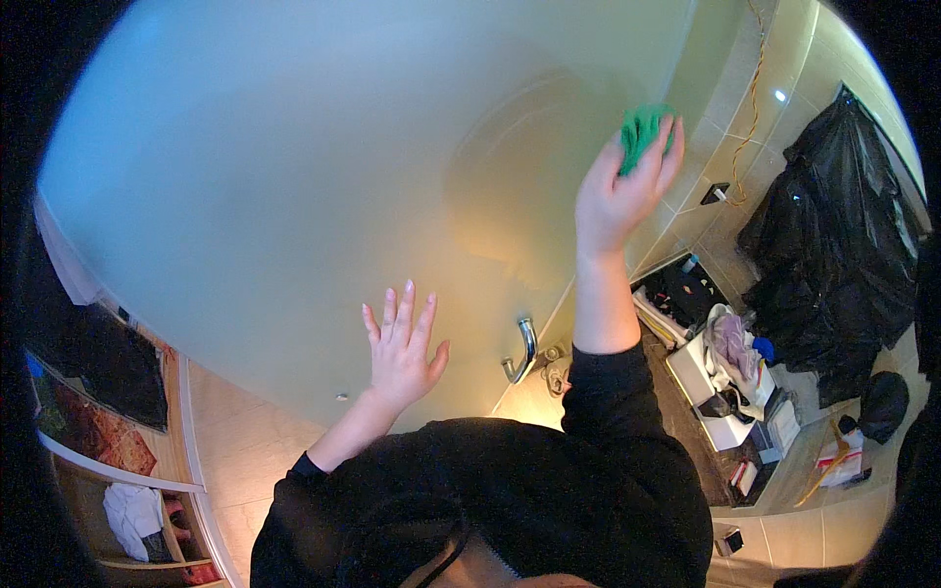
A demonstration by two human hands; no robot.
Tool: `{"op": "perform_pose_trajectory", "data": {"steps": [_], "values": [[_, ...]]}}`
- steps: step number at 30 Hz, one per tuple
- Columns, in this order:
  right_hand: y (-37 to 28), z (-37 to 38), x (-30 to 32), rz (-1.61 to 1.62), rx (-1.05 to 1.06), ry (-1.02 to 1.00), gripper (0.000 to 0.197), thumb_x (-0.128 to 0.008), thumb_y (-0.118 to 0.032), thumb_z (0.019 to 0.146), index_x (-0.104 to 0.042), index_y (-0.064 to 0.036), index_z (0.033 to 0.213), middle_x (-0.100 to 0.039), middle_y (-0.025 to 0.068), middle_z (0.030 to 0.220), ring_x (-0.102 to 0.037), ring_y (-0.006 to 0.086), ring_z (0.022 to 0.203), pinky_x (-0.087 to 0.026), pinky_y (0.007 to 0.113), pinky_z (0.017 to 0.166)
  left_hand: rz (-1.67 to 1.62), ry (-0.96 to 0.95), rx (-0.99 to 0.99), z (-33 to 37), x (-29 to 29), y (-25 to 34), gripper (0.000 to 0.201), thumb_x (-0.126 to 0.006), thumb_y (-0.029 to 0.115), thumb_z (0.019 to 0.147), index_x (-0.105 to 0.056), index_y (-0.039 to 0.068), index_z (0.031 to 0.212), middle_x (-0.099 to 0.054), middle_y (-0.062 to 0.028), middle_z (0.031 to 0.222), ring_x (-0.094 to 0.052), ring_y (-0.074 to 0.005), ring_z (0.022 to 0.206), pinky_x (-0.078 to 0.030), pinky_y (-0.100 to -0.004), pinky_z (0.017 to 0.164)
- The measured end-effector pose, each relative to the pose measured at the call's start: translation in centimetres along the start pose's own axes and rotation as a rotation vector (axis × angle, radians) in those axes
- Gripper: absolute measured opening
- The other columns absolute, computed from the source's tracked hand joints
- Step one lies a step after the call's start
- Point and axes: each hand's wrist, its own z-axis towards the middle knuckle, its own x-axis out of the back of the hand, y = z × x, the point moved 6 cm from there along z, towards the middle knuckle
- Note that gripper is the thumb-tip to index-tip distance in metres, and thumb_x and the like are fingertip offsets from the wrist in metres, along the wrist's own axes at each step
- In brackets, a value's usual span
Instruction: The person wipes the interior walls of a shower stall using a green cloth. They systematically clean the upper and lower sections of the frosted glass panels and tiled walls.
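A large frosted, pale panel (294, 196) with a curved metal handle (522, 351) fills the middle of the head view. Up at its right side, my right hand (627, 186) holds a bunched green cloth (645, 135) against or very close to the surface. Part of the cloth lies behind my fingers. My left hand (400, 343) is raised in front of the panel, left of the handle, its fingers spread and nothing in it. Whether that palm touches the panel I cannot tell.
To the right, black plastic sheeting (838, 225) hangs by a tiled wall with a socket (716, 193) and a twisted cord (753, 108). Below it, a white box (711, 407) overflows with fabric. Shelves (127, 461) with folded cloth stand at lower left.
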Motion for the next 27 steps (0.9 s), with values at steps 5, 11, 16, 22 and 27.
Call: {"op": "perform_pose_trajectory", "data": {"steps": [5, 11, 16, 22, 27], "values": [[-9.7, -1.0, -4.9, -0.215, 0.375, -0.220, 0.062, -0.065, -0.023, 0.082, -0.052, -0.0093, 0.141, -0.042, 0.0173, 0.152, -0.042, 0.0342, 0.138, -0.030, 0.049, 0.111, -0.051, 0.020, -0.003, -0.2, 0.1, -0.1, 0.079, -0.074, 0.024, 0.079, -0.041, 0.007, 0.148, -0.026, -0.0231, 0.159, -0.015, -0.0419, 0.150, -0.002, -0.0654, 0.116], [-10.5, -13.3, -2.4, -0.054, 0.740, -0.449, 0.049, -0.060, -0.020, 0.086, -0.060, -0.0198, 0.135, -0.048, 0.0070, 0.150, -0.041, 0.0252, 0.141, -0.026, 0.050, 0.114, -0.055, 0.124, -0.020, -0.6, 1.7, -1.4, 0.080, -0.073, 0.022, 0.080, -0.037, 0.003, 0.149, -0.024, -0.0264, 0.158, -0.014, -0.0430, 0.150, -0.001, -0.0634, 0.117], [-5.8, -5.4, -1.1, -0.194, 0.276, -0.175, 0.060, -0.065, -0.023, 0.082, -0.054, -0.0123, 0.141, -0.045, 0.0156, 0.151, -0.040, 0.0357, 0.139, -0.026, 0.052, 0.113, -0.016, 0.162, 0.036, -2.0, 3.2, -3.7, 0.082, -0.073, 0.021, 0.080, -0.035, 0.002, 0.150, -0.021, -0.0271, 0.159, -0.011, -0.0428, 0.151, 0.000, -0.0627, 0.117], [-15.8, -3.2, -7.4, -0.131, 0.376, -0.251, 0.059, -0.064, -0.025, 0.083, -0.054, -0.0138, 0.141, -0.045, 0.0133, 0.151, -0.042, 0.0329, 0.139, -0.028, 0.049, 0.111, -0.005, 0.151, 0.046, -3.7, 3.7, -4.5, 0.085, -0.073, 0.021, 0.080, -0.032, 0.001, 0.151, -0.021, -0.0276, 0.159, -0.009, -0.0436, 0.151, 0.001, -0.0636, 0.117], [-18.7, -15.2, -6.2, -0.007, 0.627, -0.498, 0.044, -0.059, -0.021, 0.088, -0.063, -0.0219, 0.132, -0.051, 0.0033, 0.148, -0.043, 0.0221, 0.139, -0.027, 0.049, 0.112, 0.002, 0.180, 0.055, -4.2, 4.9, -6.0, 0.085, -0.072, 0.022, 0.081, -0.030, 0.001, 0.151, -0.020, -0.0274, 0.159, -0.008, -0.0437, 0.151, 0.001, -0.0641, 0.117]]}}
